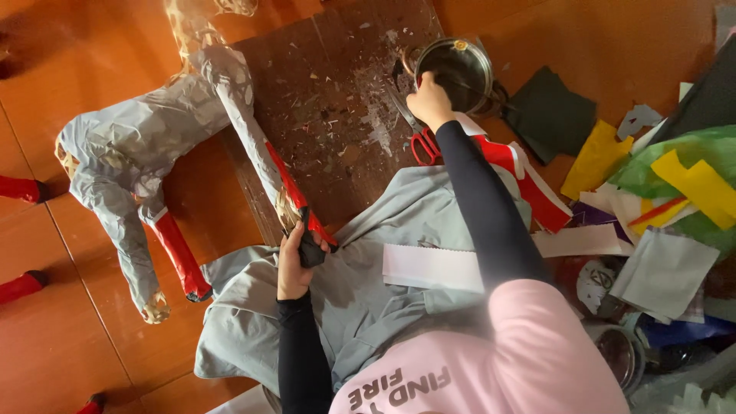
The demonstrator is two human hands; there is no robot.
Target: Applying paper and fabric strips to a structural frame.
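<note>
My left hand [294, 261] grips the black-tipped end of a leg of a paper-covered animal frame [138, 146]. The figure is grey, with red paper on its lower legs, and bare woven frame shows in places. It lies across the orange floor and a dark wooden board [330, 115]. My right hand [429, 100] reaches into a round metal bowl [456, 69] at the board's far edge, fingers closed; what they hold is hidden. Red-handled scissors [420, 144] lie just beside that wrist. A white paper strip [429, 268] rests on the grey cloth [368, 299] over my lap.
Loose paper sheets pile up on the right: yellow [594, 157], dark green [548, 111], green [675, 165], grey [659, 272] and red-and-white [529, 180]. A round tin [621, 353] sits low on the right. Paper scraps litter the board. More red legs [19, 188] show at the left edge.
</note>
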